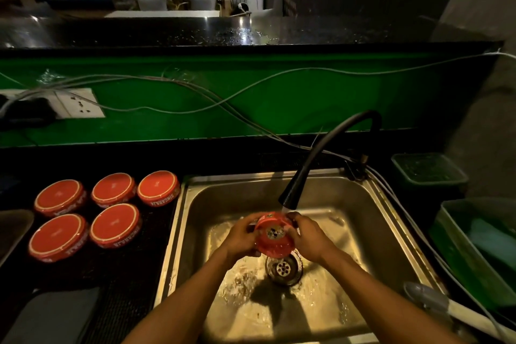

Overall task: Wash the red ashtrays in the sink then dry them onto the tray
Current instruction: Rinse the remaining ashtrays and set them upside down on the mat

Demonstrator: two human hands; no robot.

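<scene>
Over the steel sink [195,204] I hold one red ashtray [275,236] tilted under the black faucet [290,198], whose water runs onto it. My left hand [241,237] grips its left edge and my right hand [308,236] grips its right edge. Several more red ashtrays [114,225] lie upside down in two rows on the dark mat left of the sink. The drain [284,267] sits just below the held ashtray.
A green bin [474,246] stands right of the sink, a smaller green tub [427,170] behind it. A grey-handled utensil [435,301] lies on the sink's right rim. Cables [223,100] run along the green wall. A grey tray [53,313] sits at the lower left.
</scene>
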